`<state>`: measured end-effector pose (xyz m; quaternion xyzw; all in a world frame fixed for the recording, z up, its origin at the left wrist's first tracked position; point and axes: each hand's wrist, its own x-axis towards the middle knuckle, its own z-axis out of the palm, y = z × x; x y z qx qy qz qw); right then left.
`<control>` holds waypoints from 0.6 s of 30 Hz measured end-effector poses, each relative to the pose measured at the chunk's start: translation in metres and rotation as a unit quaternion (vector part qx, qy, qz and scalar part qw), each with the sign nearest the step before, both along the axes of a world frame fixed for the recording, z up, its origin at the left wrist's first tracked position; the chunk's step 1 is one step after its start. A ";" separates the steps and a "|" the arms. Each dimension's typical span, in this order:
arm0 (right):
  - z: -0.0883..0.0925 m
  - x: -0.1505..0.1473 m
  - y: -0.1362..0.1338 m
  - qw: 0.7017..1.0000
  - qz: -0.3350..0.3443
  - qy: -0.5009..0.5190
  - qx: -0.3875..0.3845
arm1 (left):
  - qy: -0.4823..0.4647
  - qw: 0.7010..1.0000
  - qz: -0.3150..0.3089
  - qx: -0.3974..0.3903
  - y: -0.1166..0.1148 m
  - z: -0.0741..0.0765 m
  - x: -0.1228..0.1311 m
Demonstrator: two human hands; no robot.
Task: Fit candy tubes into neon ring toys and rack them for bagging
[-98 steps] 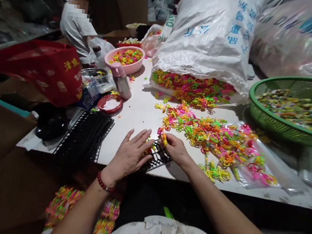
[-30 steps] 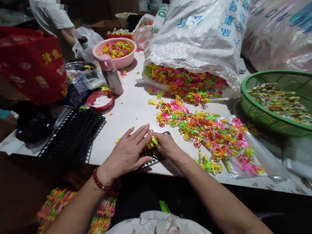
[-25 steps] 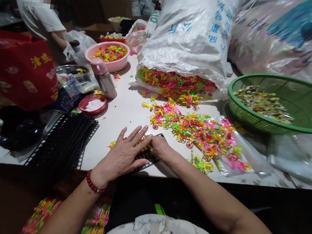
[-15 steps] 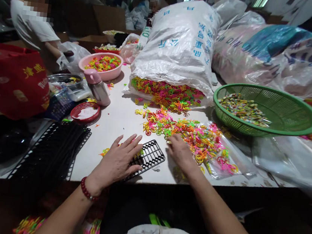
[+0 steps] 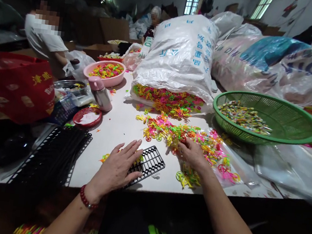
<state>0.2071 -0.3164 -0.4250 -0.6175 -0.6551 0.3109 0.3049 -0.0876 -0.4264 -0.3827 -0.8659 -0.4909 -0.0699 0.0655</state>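
My left hand [image 5: 120, 165] lies with its fingers stretched out over the left part of a small black abacus [image 5: 153, 162], covering some of it. Its thumb rests along the near edge. A few yellow and orange plastic pieces [image 5: 104, 157] poke out behind that hand. My right hand [image 5: 192, 155] is in a loose heap of brightly coloured plastic toy pieces [image 5: 168, 128], fingers curled together; what they hold, if anything, is hidden. Yellow-green pieces [image 5: 187, 177] lie below the right wrist, close to the table's near edge.
A white woven sack [image 5: 177, 55] spills more pieces behind the heap. To the right stands a green basket [image 5: 288, 129] with small wrapped items. Stacked black frames [image 5: 51, 153], a red basket [image 5: 98, 119], a flask [image 5: 103, 97] and a pink basin [image 5: 119, 78] are on the left. A co-worker [image 5: 44, 38] stands beyond.
My right hand has moved away from beside the abacus, rightward into the coloured pieces. My left hand stays over the abacus. The view has tilted up slightly.
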 end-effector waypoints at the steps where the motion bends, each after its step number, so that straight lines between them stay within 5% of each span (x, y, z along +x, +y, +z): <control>1: 0.001 -0.002 -0.001 0.994 0.012 0.093 -0.052 | 0.003 1.000 -0.001 0.003 0.000 0.000 0.000; 5: 0.005 -0.009 -0.002 0.940 0.059 0.301 -0.150 | 0.005 1.000 -0.001 0.010 0.000 -0.002 -0.001; 9: 0.009 -0.004 0.003 0.996 -0.033 0.076 0.030 | 0.010 1.000 0.004 0.001 0.000 -0.003 -0.001; 12: 0.013 0.004 0.005 0.985 -0.062 -0.055 0.154 | 0.008 1.000 0.004 -0.001 0.000 -0.004 -0.001; 15: 0.016 0.005 0.002 0.982 -0.046 -0.003 0.182 | -0.001 1.000 0.001 0.006 0.001 -0.006 -0.002; 18: 0.013 -0.006 -0.005 0.986 0.009 0.114 0.125 | -0.011 1.000 0.000 0.008 0.001 -0.007 -0.002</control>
